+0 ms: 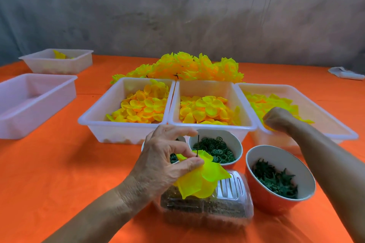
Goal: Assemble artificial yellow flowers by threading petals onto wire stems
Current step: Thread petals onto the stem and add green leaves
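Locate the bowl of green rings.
In the head view, the white paper bowl of small green plastic rings sits centre, just before the middle white petal tray, behind the left hand.

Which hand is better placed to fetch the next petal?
The right hand: it is already at the right-most tray, pinching a petal, while the left hand holds the half-made flower on its wire stem.

A thin dark wire stem (198, 145) stands upright, threaded through bright yellow petals (201, 179) bunched beneath it. Loose yellow petals (205, 111) fill three white trays (126, 130).
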The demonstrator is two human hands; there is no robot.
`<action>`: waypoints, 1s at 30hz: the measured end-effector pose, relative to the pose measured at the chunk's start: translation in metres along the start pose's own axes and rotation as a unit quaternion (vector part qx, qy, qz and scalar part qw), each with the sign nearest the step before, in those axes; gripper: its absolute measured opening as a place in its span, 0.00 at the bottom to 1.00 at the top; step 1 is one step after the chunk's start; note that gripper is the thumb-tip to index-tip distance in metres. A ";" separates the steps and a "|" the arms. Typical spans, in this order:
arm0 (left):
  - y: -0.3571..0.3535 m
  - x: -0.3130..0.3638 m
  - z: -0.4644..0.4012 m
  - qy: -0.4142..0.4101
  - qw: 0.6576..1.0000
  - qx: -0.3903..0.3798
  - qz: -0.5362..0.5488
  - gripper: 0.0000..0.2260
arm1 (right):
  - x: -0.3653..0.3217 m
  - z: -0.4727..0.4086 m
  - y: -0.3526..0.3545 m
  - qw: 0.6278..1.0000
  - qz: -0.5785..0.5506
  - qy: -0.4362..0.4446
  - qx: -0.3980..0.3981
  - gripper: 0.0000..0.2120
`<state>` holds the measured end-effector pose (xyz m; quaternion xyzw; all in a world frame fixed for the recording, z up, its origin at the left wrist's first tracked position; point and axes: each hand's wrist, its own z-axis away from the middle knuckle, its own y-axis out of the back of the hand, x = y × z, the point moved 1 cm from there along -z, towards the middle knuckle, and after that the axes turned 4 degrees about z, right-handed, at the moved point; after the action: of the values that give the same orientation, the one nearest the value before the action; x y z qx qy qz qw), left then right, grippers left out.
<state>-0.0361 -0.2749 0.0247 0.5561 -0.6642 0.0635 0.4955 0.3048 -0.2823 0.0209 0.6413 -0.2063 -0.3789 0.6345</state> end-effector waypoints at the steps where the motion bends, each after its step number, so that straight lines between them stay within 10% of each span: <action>1: 0.000 0.000 0.000 -0.003 1.000 0.000 -0.001 0.03 | 0.001 -0.002 -0.001 1.000 -0.008 -0.002 0.030 0.11; 13: -0.002 0.000 0.002 -0.002 1.000 0.011 0.004 0.06 | 0.027 -0.005 -0.003 0.892 -0.355 -0.060 0.273 0.15; 22: 0.001 0.000 0.001 -0.005 0.999 -0.050 0.001 0.06 | 0.023 0.026 0.023 0.724 -0.680 0.040 0.113 0.12; 30: -0.001 0.004 0.005 0.008 1.000 0.007 -0.012 0.06 | -0.012 0.074 0.021 0.661 -0.739 0.120 -0.050 0.07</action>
<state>-0.0375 -0.2809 0.0247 0.5673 -0.6529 0.0668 0.4974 0.2463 -0.3240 0.0505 0.5899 0.4327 -0.6528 0.1966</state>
